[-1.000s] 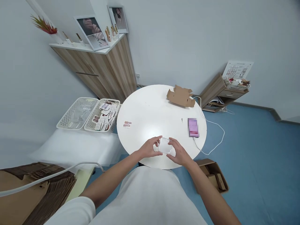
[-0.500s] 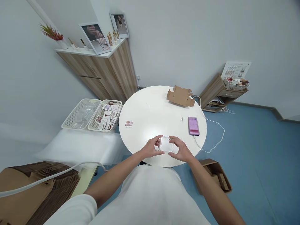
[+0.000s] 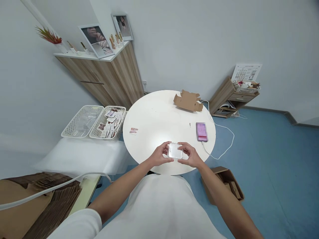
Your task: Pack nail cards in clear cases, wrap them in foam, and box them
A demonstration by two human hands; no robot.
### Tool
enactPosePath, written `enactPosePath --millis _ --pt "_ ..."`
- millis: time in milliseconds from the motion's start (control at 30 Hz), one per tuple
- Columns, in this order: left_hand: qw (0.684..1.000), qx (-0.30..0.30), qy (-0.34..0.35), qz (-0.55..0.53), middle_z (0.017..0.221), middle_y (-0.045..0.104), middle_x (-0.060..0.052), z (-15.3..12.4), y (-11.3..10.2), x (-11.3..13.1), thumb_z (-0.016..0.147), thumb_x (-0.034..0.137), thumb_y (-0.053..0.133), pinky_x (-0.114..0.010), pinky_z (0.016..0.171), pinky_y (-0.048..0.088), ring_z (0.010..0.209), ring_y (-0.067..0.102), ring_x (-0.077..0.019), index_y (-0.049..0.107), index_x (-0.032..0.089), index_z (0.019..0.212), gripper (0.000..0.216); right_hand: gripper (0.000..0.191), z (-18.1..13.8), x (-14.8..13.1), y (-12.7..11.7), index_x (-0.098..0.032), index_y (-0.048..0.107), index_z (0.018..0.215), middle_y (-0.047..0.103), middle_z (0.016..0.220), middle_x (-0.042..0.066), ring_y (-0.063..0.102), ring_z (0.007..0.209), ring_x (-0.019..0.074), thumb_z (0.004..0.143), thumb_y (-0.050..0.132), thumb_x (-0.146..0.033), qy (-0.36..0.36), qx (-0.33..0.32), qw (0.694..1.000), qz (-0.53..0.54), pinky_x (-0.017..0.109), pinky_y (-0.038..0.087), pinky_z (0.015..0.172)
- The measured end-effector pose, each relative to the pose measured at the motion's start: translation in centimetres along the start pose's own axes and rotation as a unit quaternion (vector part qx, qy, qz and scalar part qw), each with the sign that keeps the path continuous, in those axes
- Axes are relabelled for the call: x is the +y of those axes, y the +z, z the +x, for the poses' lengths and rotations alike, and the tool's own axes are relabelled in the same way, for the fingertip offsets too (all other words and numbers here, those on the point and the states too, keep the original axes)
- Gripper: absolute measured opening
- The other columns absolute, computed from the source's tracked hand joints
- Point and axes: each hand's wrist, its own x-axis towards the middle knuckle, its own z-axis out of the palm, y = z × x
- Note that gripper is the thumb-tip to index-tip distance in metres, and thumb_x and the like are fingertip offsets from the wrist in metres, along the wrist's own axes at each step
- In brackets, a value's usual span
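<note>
A small clear plastic case (image 3: 175, 151) is held between both hands over the near edge of the round white table (image 3: 159, 122). My left hand (image 3: 160, 155) grips its left side with curled fingers. My right hand (image 3: 189, 155) pinches its right side. A small card of pink nail tips (image 3: 134, 130) lies at the table's left side. A phone (image 3: 201, 131) on a white cable lies to the right. A flat, part-folded cardboard box (image 3: 187, 100) sits at the table's far edge.
Two white baskets (image 3: 82, 121), one holding several nail cards (image 3: 109, 122), stand on a white surface to the left. An open cardboard box (image 3: 224, 186) is on the blue floor at right. Stacked flat cardboard (image 3: 37, 202) lies lower left. Wooden cabinets stand behind.
Both hands have closed in tighter on the clear case and lifted it slightly. The camera view has shifted a little; nothing on the table moved.
</note>
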Motion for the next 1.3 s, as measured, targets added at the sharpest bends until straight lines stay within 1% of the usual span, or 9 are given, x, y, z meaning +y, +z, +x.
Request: enactPosePath --millis 300,467,600,733,867,967,1067,1167,1300 --pt "0.999 0.016 0.000 -0.049 0.088 0.051 -0.002 0.3 1.3 -0.3 0.057 0.028 0.074 -0.029 0.070 0.045 0.075 0.053 -0.0116 0.041 0.023 0.121 0.072 0.047 0.1 0.7 -1.2 -0.022 0.058 0.094 0.047 0.117 0.008 0.050 0.107 0.0216 0.052 0.077 -0.026 0.001 -0.028 0.998 0.054 0.036 0.044 0.089" --pt "0.996 0.041 -0.035 -0.064 0.091 0.053 -0.003 0.6 2.2 -0.8 0.052 0.026 0.077 -0.029 0.070 0.046 0.078 0.055 -0.0137 0.042 0.024 0.120 0.076 0.046 0.3 0.7 -2.0 -0.022 0.057 0.096 0.047 0.117 0.009 0.050 0.107 0.0216 0.054 0.076 -0.028 -0.003 -0.041 0.997 0.070 0.036 0.044 0.088" --pt "0.988 0.035 -0.056 -0.137 0.095 0.053 -0.004 1.2 2.7 -0.4 0.057 0.024 0.075 -0.028 0.066 0.046 0.078 0.057 -0.0141 0.035 0.027 0.125 0.079 0.047 1.1 0.7 -3.0 -0.022 0.057 0.095 0.047 0.116 0.009 0.049 0.107 0.0215 0.053 0.076 -0.027 -0.009 -0.052 0.997 0.057 0.036 0.044 0.087" --pt "0.980 0.031 -0.092 -0.173 0.093 0.056 -0.003 1.8 2.3 -0.1 0.061 0.021 0.070 -0.029 0.069 0.045 0.076 0.058 -0.0124 0.032 0.029 0.129 0.078 0.047 1.5 1.1 -3.8 -0.022 0.056 0.095 0.047 0.116 0.008 0.050 0.106 0.0205 0.053 0.076 -0.027 0.000 -0.052 0.996 0.067 0.035 0.044 0.087" --pt "0.972 0.067 -0.145 -0.170 0.082 0.057 -0.002 2.2 2.1 -0.8 0.061 0.020 0.069 -0.031 0.069 0.045 0.069 0.057 -0.0111 0.048 0.021 0.116 0.059 0.048 1.5 1.6 -4.6 -0.022 0.056 0.095 0.047 0.118 0.008 0.051 0.104 0.0199 0.052 0.076 -0.028 0.024 -0.066 0.995 0.076 0.035 0.043 0.088" --pt "0.973 0.079 -0.155 -0.152 0.083 0.057 -0.002 2.4 2.3 -1.5 0.059 0.022 0.070 -0.031 0.071 0.045 0.069 0.057 -0.0114 0.056 0.017 0.105 0.048 0.047 1.9 1.8 -5.0 -0.022 0.053 0.098 0.050 0.115 0.008 0.055 0.097 0.0191 0.056 0.074 -0.033 0.061 -0.074 0.989 0.117 0.034 0.045 0.083" --pt "0.976 0.092 -0.146 -0.130 0.082 0.057 -0.002 2.5 2.5 -1.9 0.061 0.024 0.069 -0.031 0.071 0.044 0.067 0.056 -0.0104 0.057 0.018 0.105 0.045 0.038 2.8 1.7 -5.0 -0.022 0.054 0.097 0.056 0.104 0.006 0.058 0.089 0.0174 0.067 0.063 -0.044 0.096 -0.051 0.983 0.150 0.032 0.046 0.077" --pt "0.979 0.103 -0.139 -0.110 0.083 0.056 -0.002 2.4 2.6 -2.2 0.063 0.026 0.068 -0.030 0.072 0.044 0.066 0.055 -0.0097 0.058 0.019 0.106 0.045 0.036 3.7 1.7 -4.5 -0.022 0.055 0.094 0.058 0.101 0.005 0.060 0.082 0.0150 0.076 0.048 -0.052 0.151 0.005 0.974 0.167 0.030 0.045 0.074" --pt "0.979 0.112 -0.142 -0.098 0.085 0.057 -0.003 1.9 2.8 -2.8 0.064 0.028 0.067 -0.030 0.072 0.044 0.068 0.055 -0.0102 0.058 0.019 0.106 0.045 0.037 4.3 2.4 -3.4 -0.021 0.057 0.092 0.060 0.093 0.004 0.060 0.063 0.0108 0.075 0.048 -0.052 0.212 0.078 0.958 0.177 0.026 0.043 0.061"
